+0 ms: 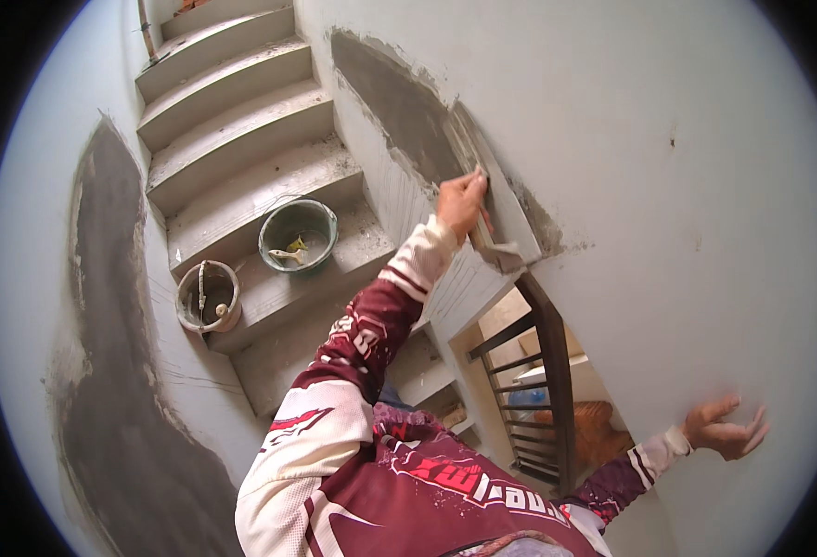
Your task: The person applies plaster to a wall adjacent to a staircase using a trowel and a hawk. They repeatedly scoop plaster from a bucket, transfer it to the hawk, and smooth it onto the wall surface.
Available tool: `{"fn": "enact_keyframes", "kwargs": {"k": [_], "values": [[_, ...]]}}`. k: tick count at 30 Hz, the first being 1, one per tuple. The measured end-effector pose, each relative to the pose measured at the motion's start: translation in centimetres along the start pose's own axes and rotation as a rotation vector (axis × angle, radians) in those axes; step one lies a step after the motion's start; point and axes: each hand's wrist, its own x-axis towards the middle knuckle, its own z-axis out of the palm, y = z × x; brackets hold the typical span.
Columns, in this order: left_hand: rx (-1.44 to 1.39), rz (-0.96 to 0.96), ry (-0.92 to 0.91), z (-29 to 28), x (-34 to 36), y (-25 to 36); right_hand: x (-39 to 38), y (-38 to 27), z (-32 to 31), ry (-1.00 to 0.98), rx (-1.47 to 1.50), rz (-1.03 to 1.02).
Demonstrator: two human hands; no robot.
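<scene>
My left hand [462, 202] is closed on the handle side of a long, narrow plastering float [512, 215]. The float's blade lies flat against the wall, over the lower end of a dark grey patch of wet-looking mortar [394, 97]. Mortar is smeared on the float, and it hides part of the patch. Away to the right, my right hand [728, 427] is held out beside the white wall with its fingers apart and nothing in it.
A green bucket [299, 236] holding a brush [288, 254] stands on a concrete stair [232, 213]. Left of it is a smaller bucket [209, 297] with a handle across it. A dark railing [554, 381] borders an opening below. Another grey patch [107, 306] covers the left wall.
</scene>
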Motion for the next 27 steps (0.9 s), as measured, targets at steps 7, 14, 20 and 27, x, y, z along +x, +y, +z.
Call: {"fn": "enact_keyframes", "kwargs": {"k": [7,14,20,27], "values": [[0.035,-0.007,0.047,-0.9,1.7,0.4,0.2,0.5,-0.1,0.008,-0.024,-0.019],[-0.008,-0.062,0.07,-2.7,5.7,3.5,0.0,0.4,0.0,-0.01,-0.024,-0.01],[0.035,-0.003,0.088,-2.3,4.5,2.6,0.1,0.5,-0.1,-0.007,-0.057,-0.032],[0.052,0.012,0.173,-7.7,13.7,6.5,0.2,0.7,-0.3,-0.037,-0.054,-0.055]]}}
